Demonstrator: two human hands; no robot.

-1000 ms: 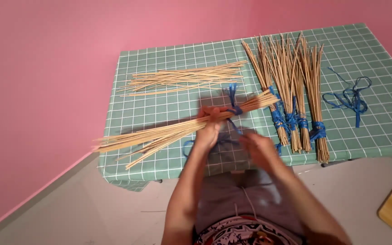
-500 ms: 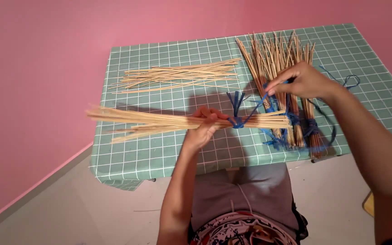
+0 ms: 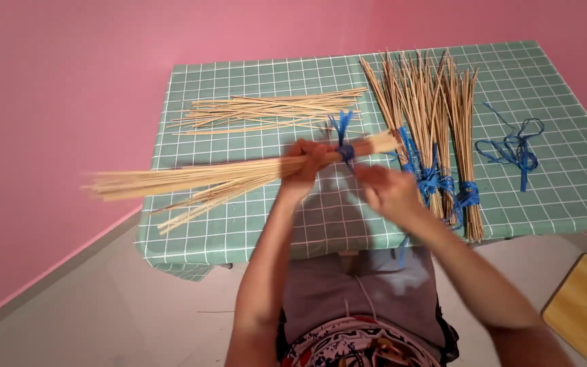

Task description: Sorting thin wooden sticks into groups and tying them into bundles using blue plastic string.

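My left hand (image 3: pixel 304 168) grips a bundle of thin tan sticks (image 3: pixel 205 178) held level above the green checked table (image 3: pixel 253 224); its loose ends fan out to the left past the table edge. Blue string (image 3: pixel 342 143) is wrapped round the bundle just right of that hand, with two tails sticking up. My right hand (image 3: pixel 388 191), blurred, is just below and right of the wrap, fingers closed on the blue string's free end.
Loose sticks (image 3: pixel 273 112) lie across the table's back. Several tied bundles (image 3: pixel 436 129) lie at the right, bound with blue string. Spare blue strings (image 3: pixel 514 149) lie further right. A wooden board (image 3: pixel 585 312) is on the floor, pink wall at left.
My right hand came down from above the tied bundles to a spot just under the wrap. The held bundle tilted, its fanned end dropping to the left.
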